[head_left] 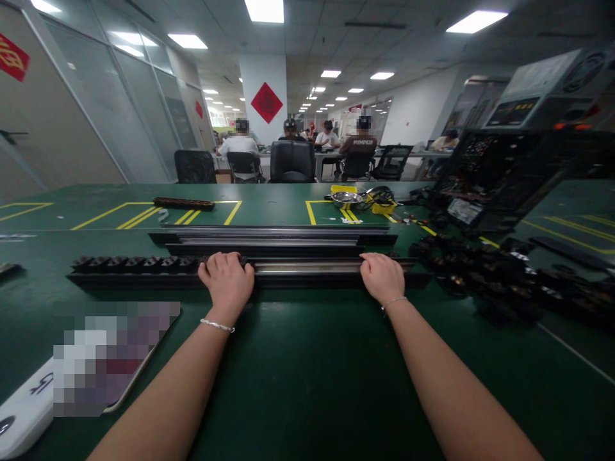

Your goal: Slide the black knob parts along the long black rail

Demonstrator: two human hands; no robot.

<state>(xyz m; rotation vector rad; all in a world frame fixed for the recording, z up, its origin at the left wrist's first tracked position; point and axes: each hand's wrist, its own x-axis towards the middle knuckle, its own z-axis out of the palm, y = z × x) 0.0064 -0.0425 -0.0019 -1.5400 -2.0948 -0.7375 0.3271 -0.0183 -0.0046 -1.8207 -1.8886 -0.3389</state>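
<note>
A long black rail (307, 279) lies crosswise on the green table in front of me. A row of small dark ribbed parts (144, 263) sits along its left half, and a bare silvery strip shows in the middle. My left hand (227, 282) is closed over the rail at the right end of that row, its fingertips curled out of sight. Near the rail's right end, my right hand (383, 276) is closed on it with the fingers bent over the far edge. Just behind lie more black rails (278, 238), parallel to the first.
A heap of dark small parts (500, 275) spreads on the right. Behind it stands an opened black case (490, 173). At the back are a metal bowl (346, 199) and a dark strip (184, 203). A blurred-out phone-like object (144, 365) lies front left. People sit beyond the table.
</note>
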